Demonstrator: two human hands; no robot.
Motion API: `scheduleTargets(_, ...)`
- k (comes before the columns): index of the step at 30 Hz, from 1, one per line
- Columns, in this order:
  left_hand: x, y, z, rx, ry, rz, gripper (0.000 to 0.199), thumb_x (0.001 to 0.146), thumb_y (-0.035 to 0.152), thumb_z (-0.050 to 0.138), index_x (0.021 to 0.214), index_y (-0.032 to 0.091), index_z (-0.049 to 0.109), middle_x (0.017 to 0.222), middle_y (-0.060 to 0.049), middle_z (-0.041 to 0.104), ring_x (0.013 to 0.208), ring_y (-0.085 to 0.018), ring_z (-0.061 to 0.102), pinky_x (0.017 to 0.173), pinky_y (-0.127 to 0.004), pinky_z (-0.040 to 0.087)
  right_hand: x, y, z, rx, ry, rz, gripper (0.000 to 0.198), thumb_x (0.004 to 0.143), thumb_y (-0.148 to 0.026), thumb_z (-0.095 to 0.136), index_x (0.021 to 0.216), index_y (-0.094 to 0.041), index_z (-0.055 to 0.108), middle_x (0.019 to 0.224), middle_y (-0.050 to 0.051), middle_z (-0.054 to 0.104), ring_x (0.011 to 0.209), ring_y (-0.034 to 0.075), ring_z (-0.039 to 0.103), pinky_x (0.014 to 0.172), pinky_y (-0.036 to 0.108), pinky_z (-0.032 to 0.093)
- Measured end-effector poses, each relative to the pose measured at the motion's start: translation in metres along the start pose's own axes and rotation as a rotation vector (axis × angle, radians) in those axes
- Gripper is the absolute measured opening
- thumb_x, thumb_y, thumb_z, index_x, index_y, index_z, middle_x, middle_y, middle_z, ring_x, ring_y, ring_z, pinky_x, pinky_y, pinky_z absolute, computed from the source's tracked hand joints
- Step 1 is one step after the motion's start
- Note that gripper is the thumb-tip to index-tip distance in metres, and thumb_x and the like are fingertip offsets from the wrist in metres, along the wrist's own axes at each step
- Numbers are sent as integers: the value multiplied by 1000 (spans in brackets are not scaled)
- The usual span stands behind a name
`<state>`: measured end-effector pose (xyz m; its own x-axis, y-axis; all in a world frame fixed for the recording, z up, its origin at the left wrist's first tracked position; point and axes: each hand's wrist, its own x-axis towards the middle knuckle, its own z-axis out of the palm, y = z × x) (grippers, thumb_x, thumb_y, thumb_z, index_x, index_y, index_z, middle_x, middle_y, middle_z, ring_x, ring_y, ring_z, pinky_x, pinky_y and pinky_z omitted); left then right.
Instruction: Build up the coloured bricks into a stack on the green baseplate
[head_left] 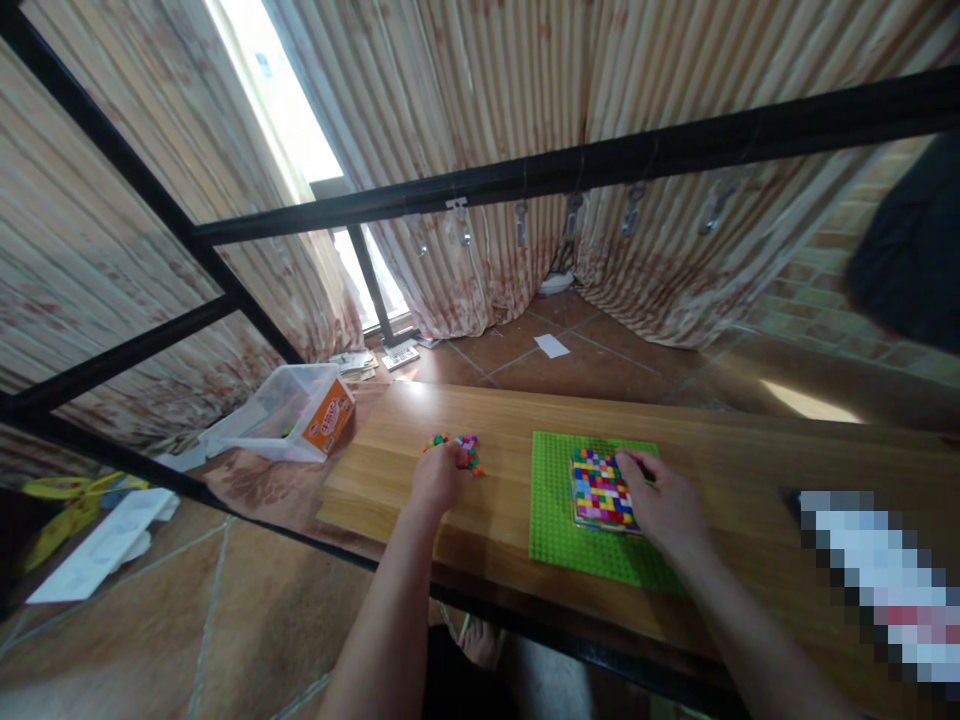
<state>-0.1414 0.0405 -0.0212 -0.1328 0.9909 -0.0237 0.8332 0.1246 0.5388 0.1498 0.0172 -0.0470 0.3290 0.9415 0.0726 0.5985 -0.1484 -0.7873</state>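
On the wooden table, my left hand (441, 474) reaches into a small pile of colourful toy bricks (472, 456). Its fingers are bent together, and what lies between them is hidden. My right hand (667, 505) is at the right edge of a square block of multicoloured bricks (598, 486), thumb and fingers pinched close to its upper right corner. Whether a brick is in that pinch I cannot make out. The block stands on a bright green studded baseplate (551, 520), and my right hand and wrist cover part of both.
A clear plastic box (289, 405) with an orange label stands past the table's left end. A black metal bar (525, 180) crosses in front of the curtains (480, 90). At the right of the table (480, 530) lies a blurred-out flat object (877, 580).
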Motion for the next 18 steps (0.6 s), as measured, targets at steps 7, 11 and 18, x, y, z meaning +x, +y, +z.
scheduleTargets(7,2,1,-7,-46,4,37,12,64,9,62,67,18,68,64,-2,67,68,-17,59,65,-26,39,0,-1,1,35,-6,-3,46,85,-51,44,99,-18,72,93,11,74,84,25,66,76,36,48)
scheduleTargets(11,2,14,-5,-238,-24,138,11,70,13,59,75,16,68,69,-2,69,69,-16,61,65,-25,44,-1,-4,2,71,-1,-14,46,86,-51,43,100,-18,72,98,11,74,89,25,66,80,37,48)
scheduleTargets(18,-14,76,27,-440,-28,479,15,81,15,54,83,19,68,86,-4,71,82,-17,64,78,-29,49,-5,-12,-1,112,-16,-19,44,89,-46,40,102,-18,70,101,10,73,93,24,65,83,36,48)
